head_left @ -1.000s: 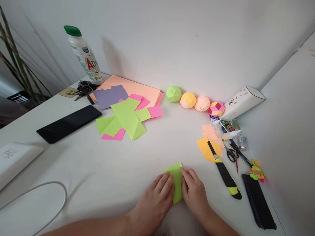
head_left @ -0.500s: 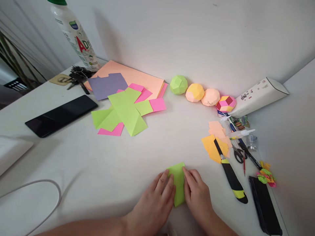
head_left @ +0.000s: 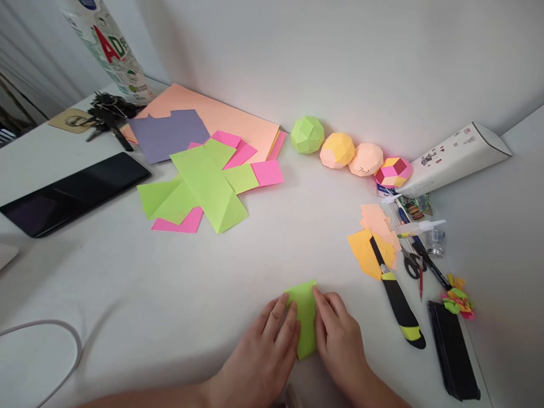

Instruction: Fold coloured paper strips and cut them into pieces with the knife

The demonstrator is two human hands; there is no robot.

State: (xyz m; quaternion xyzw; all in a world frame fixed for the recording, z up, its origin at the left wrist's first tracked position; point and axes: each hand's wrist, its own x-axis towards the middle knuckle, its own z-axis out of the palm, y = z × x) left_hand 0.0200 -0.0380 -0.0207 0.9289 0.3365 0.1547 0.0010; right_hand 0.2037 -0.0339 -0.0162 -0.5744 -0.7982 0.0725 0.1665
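A narrow folded piece of light green paper (head_left: 306, 317) lies on the white table near the front, long side pointing away from me. My left hand (head_left: 272, 334) rests on its left part, fingers stretched out and pressing it down, so that edge is partly covered. Along the right edge, my right hand (head_left: 338, 326) has its thumb and index finger closed on the paper, the index tip close to the far right corner. Whether the fold is fully creased cannot be made out.
Green and pink paper sheets (head_left: 208, 181) lie beyond, at left centre. Faceted paper balls (head_left: 307, 135) line the wall. To the right are a utility knife (head_left: 399, 306), scissors (head_left: 411, 265) and a black case (head_left: 454, 351). A phone (head_left: 76, 192) and a cable (head_left: 76, 334) are at left.
The camera view has shifted a little, so the far-left things sit further left. Both hands keep almost the same place on the green paper.
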